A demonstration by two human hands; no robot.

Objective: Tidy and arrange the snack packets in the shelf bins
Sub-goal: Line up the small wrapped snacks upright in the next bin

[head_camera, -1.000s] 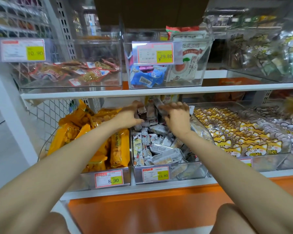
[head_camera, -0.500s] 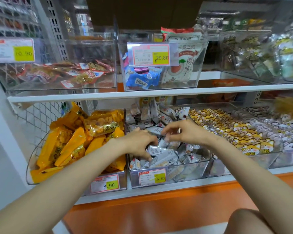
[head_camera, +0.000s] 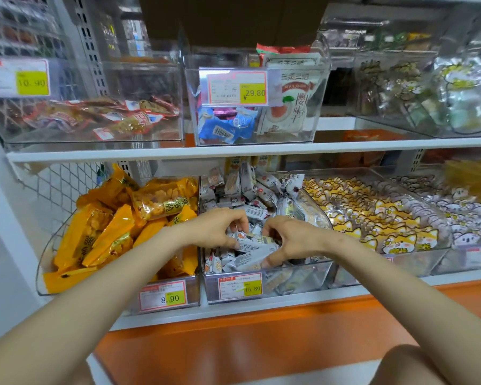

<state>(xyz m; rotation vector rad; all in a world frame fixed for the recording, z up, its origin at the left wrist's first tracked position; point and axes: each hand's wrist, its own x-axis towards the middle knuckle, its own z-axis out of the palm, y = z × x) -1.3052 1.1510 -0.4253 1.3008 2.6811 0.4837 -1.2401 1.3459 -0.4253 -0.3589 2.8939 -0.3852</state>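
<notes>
Both hands have come closer together than a moment ago: the left hand [head_camera: 217, 232] and right hand [head_camera: 289, 240] pinch white packets [head_camera: 254, 245] in the middle bin [head_camera: 295, 282] on the white shelf [head_camera: 261, 307].

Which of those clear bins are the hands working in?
The lower-shelf bin tagged 15.80, full of small white packets. Both hands, left and right, are inside it; the orange-packet bin beside it is untouched.
</notes>
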